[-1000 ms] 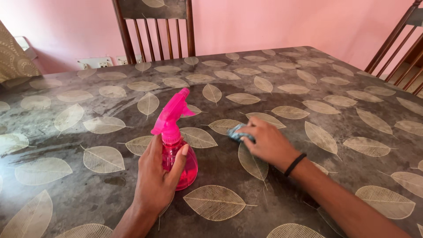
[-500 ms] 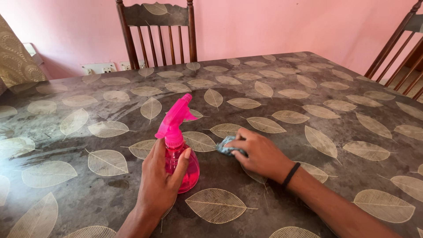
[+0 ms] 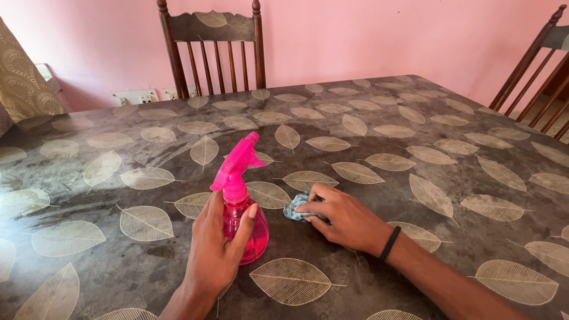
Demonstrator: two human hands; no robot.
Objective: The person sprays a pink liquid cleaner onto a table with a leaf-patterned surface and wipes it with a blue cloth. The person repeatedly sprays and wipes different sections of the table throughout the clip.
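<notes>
One pink spray bottle (image 3: 242, 207) stands upright on the leaf-patterned tabletop (image 3: 450, 154), the left hand (image 3: 216, 252) with fingers clamped around its body. Just beside it, the right hand (image 3: 347, 219) presses one blue cloth (image 3: 294, 208) flat, fingers together. Two wooden chairs (image 3: 213, 47) stand behind.

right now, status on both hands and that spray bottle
Left hand wrapped round pink spray bottle, upright on table. Right hand pressing blue cloth flat beside it. Nothing in the way.
</notes>
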